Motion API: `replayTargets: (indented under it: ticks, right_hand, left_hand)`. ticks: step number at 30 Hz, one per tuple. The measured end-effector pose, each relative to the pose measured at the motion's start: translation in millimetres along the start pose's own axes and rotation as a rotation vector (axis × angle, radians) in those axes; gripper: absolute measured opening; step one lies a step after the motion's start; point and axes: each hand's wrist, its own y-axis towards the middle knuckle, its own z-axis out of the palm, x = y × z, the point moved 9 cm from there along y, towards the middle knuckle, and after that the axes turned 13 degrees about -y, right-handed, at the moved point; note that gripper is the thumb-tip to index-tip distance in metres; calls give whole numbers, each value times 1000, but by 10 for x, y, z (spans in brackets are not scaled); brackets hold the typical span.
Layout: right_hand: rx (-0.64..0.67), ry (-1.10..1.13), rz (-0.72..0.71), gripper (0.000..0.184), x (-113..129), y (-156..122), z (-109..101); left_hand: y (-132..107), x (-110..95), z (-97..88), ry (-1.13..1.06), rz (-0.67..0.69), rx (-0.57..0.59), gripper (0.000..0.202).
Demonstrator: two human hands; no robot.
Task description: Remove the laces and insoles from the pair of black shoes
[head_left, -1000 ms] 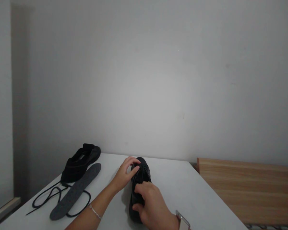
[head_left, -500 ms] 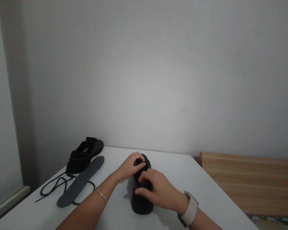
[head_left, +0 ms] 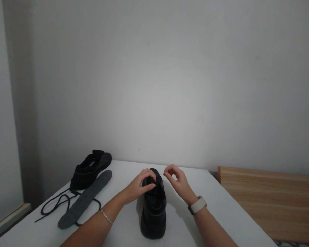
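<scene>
Against a grey wall (head_left: 154,85), the head view shows a white table (head_left: 126,223) bearing an upright black shoe (head_left: 154,221). The left hand (head_left: 137,187) grips it near the toe; the right hand (head_left: 179,182) curls just beside, its hold unclear. Lacing-area work seems underway, likely calling for steadiness.

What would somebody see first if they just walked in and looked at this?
Probably the black shoe in the middle of the white table, with the left hand on its top and the right hand just off its right side, fingers curled. Next might be the other shoe at the far left, and the gray insole beside it, lying across a loopy black lace.
</scene>
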Motion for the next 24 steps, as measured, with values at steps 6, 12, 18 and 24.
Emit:
replayTargets:
  ticks: [6, 12, 18, 24]
  right_hand:
    - [187, 39, -124, 14, 246, -107, 188]
    - [296, 39, -160, 22, 252, -148, 298]
    - [362, 49, -132, 41, 216, -174, 328]
    - [197, 2, -119, 17, 275, -123, 257]
  left_hand:
    - [-10, -21, 6, 23, 16, -101, 9]
    - [-2, 53, -38, -43, 23, -204, 8]
    - [-16, 199, -67, -118, -2, -259, 10]
    - [-23, 204, -71, -113, -20, -249, 11]
